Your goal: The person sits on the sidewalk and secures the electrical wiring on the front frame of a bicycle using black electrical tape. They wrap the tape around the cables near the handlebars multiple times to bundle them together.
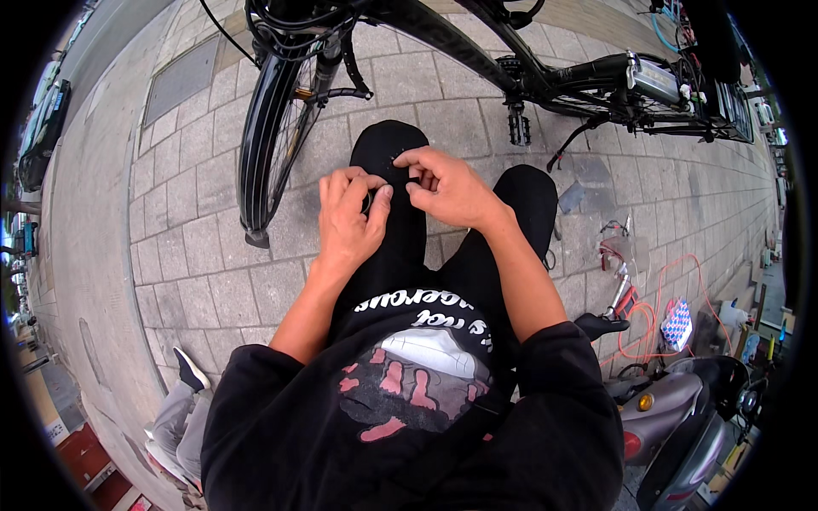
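Note:
Both of my hands are raised over my right-of-left thigh area, close together in front of the black trousers (394, 226). My left hand (351, 213) is closed in a pinch, thumb against fingertips. A small dark curved piece shows at its fingers, too small to name. Just across from it, my right hand (452, 189) has its fingers curled and its thumb near them, the index finger reaching out over the knee. Tiny specks lie on the cloth by that fingertip. Whatever the right fingers hold, if anything, is hidden.
Ahead stands a black bicycle with a front wheel (264, 140), a pedal (519, 126) and a kickstand (573, 140). Paving stones (200, 294) surround me. Rightward lie tools, an orange hose (652, 311) and a parked scooter (673, 417). A seated person's shoe (192, 370) is at left.

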Demonstrator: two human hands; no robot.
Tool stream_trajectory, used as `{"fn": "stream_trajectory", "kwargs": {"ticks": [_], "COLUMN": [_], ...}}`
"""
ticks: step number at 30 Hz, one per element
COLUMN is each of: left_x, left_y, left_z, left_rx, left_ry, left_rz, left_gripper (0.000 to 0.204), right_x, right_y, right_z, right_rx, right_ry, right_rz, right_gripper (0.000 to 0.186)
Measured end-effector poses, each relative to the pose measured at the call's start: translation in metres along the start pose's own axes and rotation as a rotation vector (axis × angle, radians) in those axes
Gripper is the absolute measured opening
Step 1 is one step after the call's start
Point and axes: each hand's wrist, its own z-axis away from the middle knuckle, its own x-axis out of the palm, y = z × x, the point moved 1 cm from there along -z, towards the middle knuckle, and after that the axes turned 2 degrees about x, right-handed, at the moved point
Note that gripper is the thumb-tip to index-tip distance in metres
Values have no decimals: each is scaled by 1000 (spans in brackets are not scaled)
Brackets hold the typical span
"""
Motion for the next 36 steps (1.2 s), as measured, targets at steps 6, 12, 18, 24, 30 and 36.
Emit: {"fn": "stream_trajectory", "kwargs": {"ticks": [6,12,18,24,30,36], "left_x": [-1,-6,-10,-8,-7,3], "left_y": [1,15,15,21,17,15], "left_z": [0,-9,-19,-24,-30,-32], "left_rx": [-2,-30,58,72,63,149], "left_ry": [20,-34,-82,-86,-123,-66], "left_rz": [5,-111,-145,-77,-81,-140], "left_gripper": [9,32,51,50,36,33], "right_x": [-3,-2,-3,-7,-13,-18], "right_y": [5,2,-1,-9,-21,-27], "right_z": [-2,-3,-1,2,5,6], "right_rx": [-61,-76,-94,-87,-100,-132], "right_ry": [28,71,93,90,93,135], "right_rz": [38,68,96,107,154,299], "right_gripper": [21,16,14,13,13,12]}}
